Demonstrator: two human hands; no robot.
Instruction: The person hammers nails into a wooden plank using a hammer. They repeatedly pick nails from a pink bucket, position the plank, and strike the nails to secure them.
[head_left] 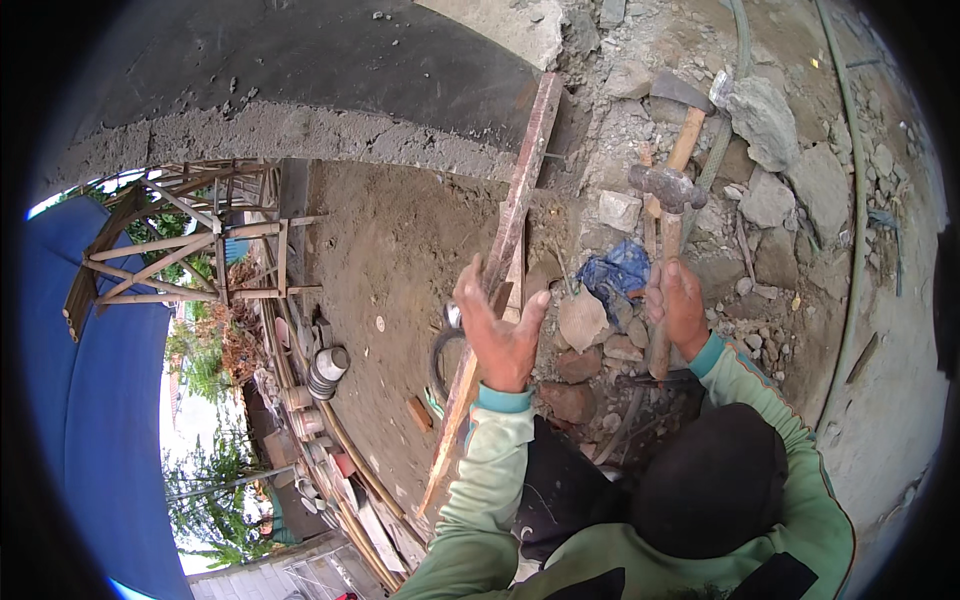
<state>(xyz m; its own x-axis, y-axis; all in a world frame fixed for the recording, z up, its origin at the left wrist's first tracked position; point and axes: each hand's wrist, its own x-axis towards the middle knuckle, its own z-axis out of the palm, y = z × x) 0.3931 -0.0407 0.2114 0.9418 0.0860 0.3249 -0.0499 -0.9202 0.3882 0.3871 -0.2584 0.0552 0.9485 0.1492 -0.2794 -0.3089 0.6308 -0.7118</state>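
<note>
1. The person works on a dirt and stone patch of ground, looking down at both hands.
2. The right hand (678,305) is closed tight around the wooden handle of a hammer (666,188). The metal head is up, above the rubble.
3. The left hand (500,325) grips a long wooden plank (520,200) that stands on its thin edge and runs away across the dirt.
4. Just beside the plank lie broken stones (770,125) and a crumpled blue bag (615,275). A second tool, a hatchet (680,95), rests on the rubble behind the hammer.
5. I think this is the hitting step: the plank is held steady and the hammer looks ready to swing.
6. The next move needs a careful aim, so the hammer lands on the wood or a stone beside it, and not on the fingers holding the plank.
</note>
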